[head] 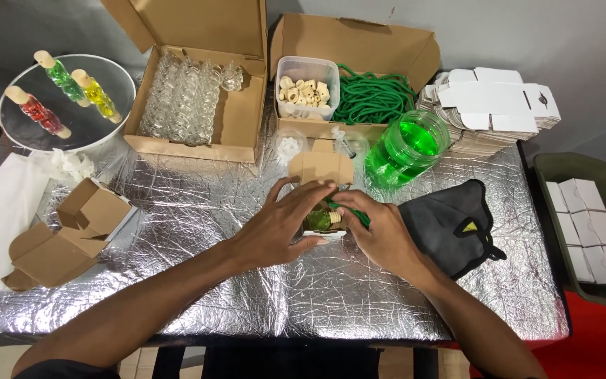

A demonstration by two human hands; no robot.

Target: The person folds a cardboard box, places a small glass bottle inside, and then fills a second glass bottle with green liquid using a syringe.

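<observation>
My left hand (280, 226) and my right hand (380, 230) meet at the middle of the foil-covered table (198, 203). Together they hold a small glass bottle of green liquid with a wooden stopper (319, 220). The bottle lies partly inside a small open cardboard box (321, 168), whose brown flap stands up just behind my fingers. A bit of green cord (358, 217) shows between my right fingers. My hands hide most of the box's lower part.
Behind stand a carton of empty glass bottles (191, 98), a tub of wooden beads (307, 88), a carton of green cord (373, 97), a jar of green liquid (405, 147) and flat white boxes (492, 105). A grey cloth (450, 217) lies right; folded brown boxes (71, 231) lie left.
</observation>
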